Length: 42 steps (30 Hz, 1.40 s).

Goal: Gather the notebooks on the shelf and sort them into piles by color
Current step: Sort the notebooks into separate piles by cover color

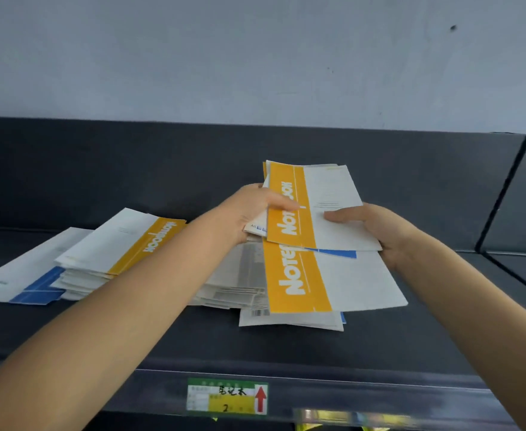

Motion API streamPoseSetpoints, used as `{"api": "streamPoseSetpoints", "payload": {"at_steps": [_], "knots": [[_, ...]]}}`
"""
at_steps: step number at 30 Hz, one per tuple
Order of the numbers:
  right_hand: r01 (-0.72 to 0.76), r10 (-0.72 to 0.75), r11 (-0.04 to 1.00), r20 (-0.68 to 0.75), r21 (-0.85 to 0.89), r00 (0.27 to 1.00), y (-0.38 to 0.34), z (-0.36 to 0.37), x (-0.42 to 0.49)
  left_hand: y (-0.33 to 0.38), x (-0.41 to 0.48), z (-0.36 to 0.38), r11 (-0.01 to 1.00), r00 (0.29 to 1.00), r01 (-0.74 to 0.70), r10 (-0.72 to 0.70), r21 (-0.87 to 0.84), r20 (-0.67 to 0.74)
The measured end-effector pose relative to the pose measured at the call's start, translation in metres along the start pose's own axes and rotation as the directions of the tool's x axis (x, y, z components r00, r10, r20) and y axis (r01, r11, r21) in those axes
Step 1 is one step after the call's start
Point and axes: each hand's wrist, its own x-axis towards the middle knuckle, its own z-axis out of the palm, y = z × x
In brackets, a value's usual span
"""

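Above the shelf [286, 346], both hands [252, 209] [377, 228] grip yellow notebooks [314, 206].

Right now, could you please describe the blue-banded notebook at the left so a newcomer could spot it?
Follow the dark shelf to its left end, past the pile topped by a yellow-banded notebook. The blue-banded notebook lies flat there, leftmost of all. Its band is blue, whereas the pile beside it shows yellow.
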Motion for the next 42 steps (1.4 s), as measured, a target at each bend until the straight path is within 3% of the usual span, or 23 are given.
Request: {"api": "streamPoseSetpoints", "payload": {"at_steps": [7,14,20,31,34,39,42], "knots": [[0.285,-0.275,0.958,0.181,-0.034,0.944,0.015,0.098,0.054,0.008,-0.025,-0.109,0.960,0.965,-0.225,0.243,0.165,-0.101],[0.538,-0.545,0.833,-0.019,-0.131,0.838,-0.007,0.182,0.080,0.029,-0.038,-0.190,0.825,0.828,-0.536,0.555,0.178,-0.079],[0.627,-0.645,0.761,-0.094,-0.165,0.758,-0.011,0.214,0.084,0.039,-0.033,-0.219,0.773,0.775,-0.624,0.631,0.118,-0.038],[0.475,-0.516,0.836,-0.097,-0.276,0.851,0.047,0.199,0.094,-0.029,-0.016,-0.213,0.865,0.859,-0.497,0.501,0.066,-0.104],[0.407,-0.450,0.849,-0.059,-0.335,0.891,0.054,0.189,0.096,-0.040,-0.013,-0.214,0.900,0.901,-0.424,0.430,0.101,-0.051],[0.240,-0.257,0.957,-0.089,-0.164,0.962,0.046,0.174,0.106,-0.030,-0.007,-0.229,0.931,0.994,-0.110,0.106,0.347,0.030],[0.044,-0.045,0.999,-0.042,-0.013,0.998,0.039,0.166,0.107,-0.023,-0.007,-0.237,0.949,1.000,0.024,-0.028,0.314,0.006]]}}
